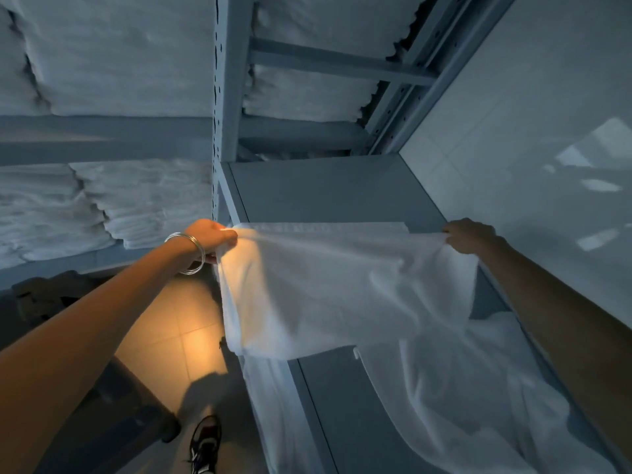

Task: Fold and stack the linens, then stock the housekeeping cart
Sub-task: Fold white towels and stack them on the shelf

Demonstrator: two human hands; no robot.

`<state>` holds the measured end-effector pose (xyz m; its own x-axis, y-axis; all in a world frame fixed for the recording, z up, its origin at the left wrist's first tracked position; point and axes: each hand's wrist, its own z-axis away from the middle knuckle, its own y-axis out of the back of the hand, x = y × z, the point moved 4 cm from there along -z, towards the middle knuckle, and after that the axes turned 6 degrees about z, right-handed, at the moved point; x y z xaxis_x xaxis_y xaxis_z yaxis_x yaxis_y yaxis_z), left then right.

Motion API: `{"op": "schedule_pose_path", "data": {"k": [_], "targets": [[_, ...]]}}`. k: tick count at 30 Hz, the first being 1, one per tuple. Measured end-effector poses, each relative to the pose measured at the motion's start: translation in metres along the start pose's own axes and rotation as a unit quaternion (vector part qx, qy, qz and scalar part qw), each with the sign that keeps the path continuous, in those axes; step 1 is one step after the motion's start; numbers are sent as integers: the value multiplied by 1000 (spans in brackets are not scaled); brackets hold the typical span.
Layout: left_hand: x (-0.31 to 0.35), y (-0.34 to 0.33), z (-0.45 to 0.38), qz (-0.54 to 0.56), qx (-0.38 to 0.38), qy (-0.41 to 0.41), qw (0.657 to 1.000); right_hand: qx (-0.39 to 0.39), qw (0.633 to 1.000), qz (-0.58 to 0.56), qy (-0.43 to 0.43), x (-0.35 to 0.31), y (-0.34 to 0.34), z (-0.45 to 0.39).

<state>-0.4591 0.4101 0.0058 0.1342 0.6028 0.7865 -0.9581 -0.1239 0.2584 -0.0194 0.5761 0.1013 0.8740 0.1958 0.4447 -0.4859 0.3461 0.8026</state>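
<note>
**White towel stretched between two hands over a grey shelf**

White terry cloth, a towel, hangs spread between both hands above a grey metal shelf. The left hand has its fingers curled tight around the towel's left corner, and thin metal bangles circle that wrist. The right hand pinches the right corner, fingers closed on the cloth. The held edge runs roughly level from hand to hand; the towel's body sags toward the near side and its lower edge drapes over the shelf's left front rim. More white fabric lies loose and rumpled on the near right part of the shelf, beside a pale wall. On the far left, folded white towels sit stacked on a shelving unit, with more stacks on the levels above. Below, a tiled floor glows warm orange, and one dark sneaker shows near the bottom edge.
</note>
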Motion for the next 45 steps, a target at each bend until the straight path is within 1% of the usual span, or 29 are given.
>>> {"op": "schedule_pose_path", "data": {"k": [3,6,8,10,12,13,15,17,19,22,24,25,27,29,31,33,34,35,37,38,39,40,41,42,43,44,45], "targets": [[-3,3,-20,-31,8,-1,999,59,997,30,-43,-20,10,-20],[-2,2,-35,-90,66,-28,993,120,988,67,-66,-46,14,-42],[-3,0,-44,-99,101,-38,989,148,982,74,-88,-60,17,-55],[-8,1,-56,-82,133,-32,987,178,977,45,-104,-67,15,-68],[-15,0,-66,-38,145,-8,989,171,978,-32,-115,-71,4,-77],[-19,-2,-68,-15,136,2,991,149,977,-85,-125,-71,-5,-79],[-29,-7,-70,23,107,31,994,78,971,-175,-145,-67,-27,-84],[-40,-10,-74,35,79,55,995,11,961,-234,-145,-60,-48,-86],[-49,-9,-75,53,54,82,994,-33,945,-294,-136,-54,-63,-86],[-63,-17,-69,96,-33,111,989,-45,930,-343,-127,-49,-75,-84],[-67,-29,-58,84,-85,105,987,-34,923,-363,-123,-50,-77,-86],[-69,-35,-54,71,-97,90,989,-24,920,-372,-124,-50,-77,-89],[-65,-40,-51,30,-76,18,996,-6,918,-373,-138,-51,-79,-98],[-56,-35,-48,9,-10,-54,998,1,917,-367,-159,-56,-77,-103],[-46,-29,-46,27,52,-104,993,12,912,-365,-188,-58,-75,-106],[-33,-27,-41,75,101,-148,981,68,903,-364,-215,-54,-71,-111],[-30,-26,-42,106,121,-157,974,95,901,-358,-225,-53,-67,-113],[-28,-24,-43,134,134,-152,970,104,904,-342,-233,-56,-62,-114],[-33,-25,-50,160,137,-108,972,75,920,-292,-249,-70,-53,-110],[-38,-27,-52,153,130,-81,976,65,930,-271,-241,-84,-47,-108],[-44,-28,-52,139,119,-55,982,83,945,-242,-201,-101,-39,-105],[-50,-29,-51,119,107,-35,987,127,961,-210,-125,-122,-28,-101],[-55,-30,-47,93,90,-22,991,185,965,-184,-19,-149,-15,-94],[-61,-33,-41,69,73,-14,995,233,952,-169,101,-179,-2,-83],[-68,-36,-35,49,56,-5,997,266,929,-158,204,-208,9,-69],[-75,-40,-29,27,42,5,999,300,899,-151,283,-233,19,-55],[-82,-44,-23,1,28,18,999,320,875,-147,332,-255,28,-45]]}}
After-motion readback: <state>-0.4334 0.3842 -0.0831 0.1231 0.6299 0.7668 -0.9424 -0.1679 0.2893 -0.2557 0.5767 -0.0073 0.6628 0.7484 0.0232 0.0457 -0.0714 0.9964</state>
